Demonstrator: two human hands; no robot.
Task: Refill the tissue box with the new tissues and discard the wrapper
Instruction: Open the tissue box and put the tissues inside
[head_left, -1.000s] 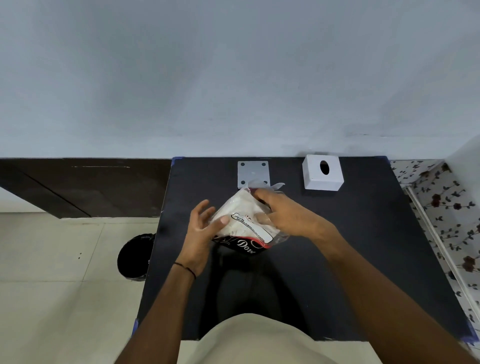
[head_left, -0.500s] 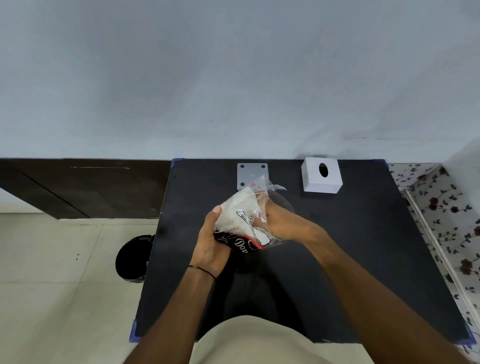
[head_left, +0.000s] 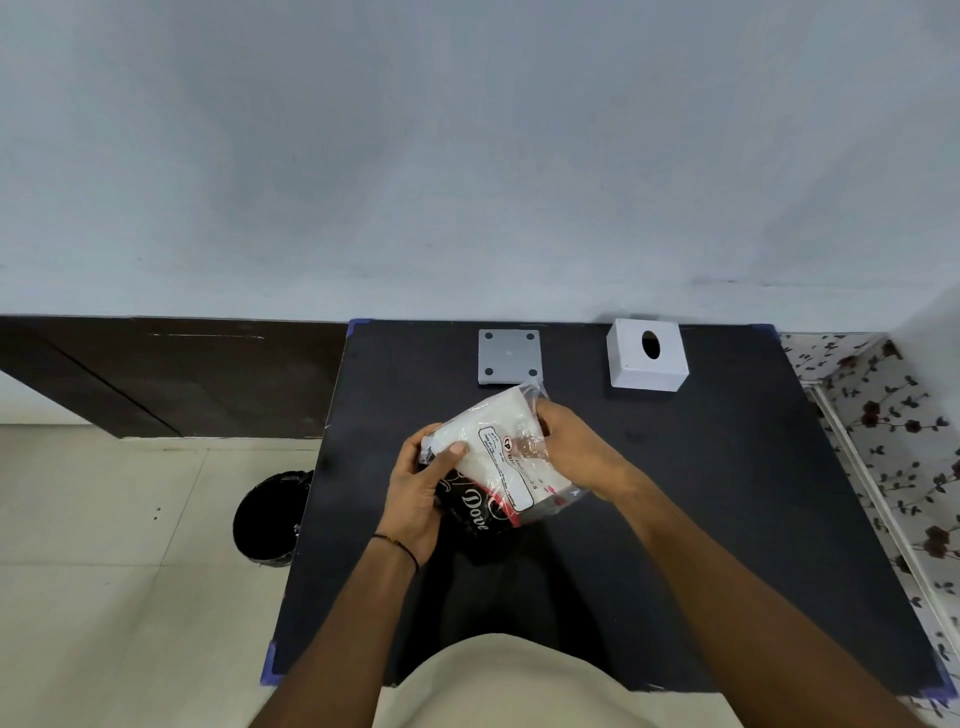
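A pack of white tissues in a clear plastic wrapper (head_left: 493, 457) with black and red print is held above the middle of the black table (head_left: 727, 493). My left hand (head_left: 421, 493) grips its left end, thumb on top. My right hand (head_left: 576, 452) holds the right side, fingers pinched on the wrapper's open top corner. The white tissue box cover (head_left: 647, 355) with an oval slot stands at the table's far right. The grey square base plate (head_left: 509, 356) lies flat at the far middle, just beyond the pack.
A black bin (head_left: 267, 519) stands on the tiled floor left of the table. A wall rises right behind the table. A floral-patterned surface (head_left: 893, 441) borders the table's right side. A dark wooden panel runs along the wall at the left.
My left hand went from open beside the pack to gripping its left end. My right hand shifted its hold on the wrapper's top. The pack tilted slightly.
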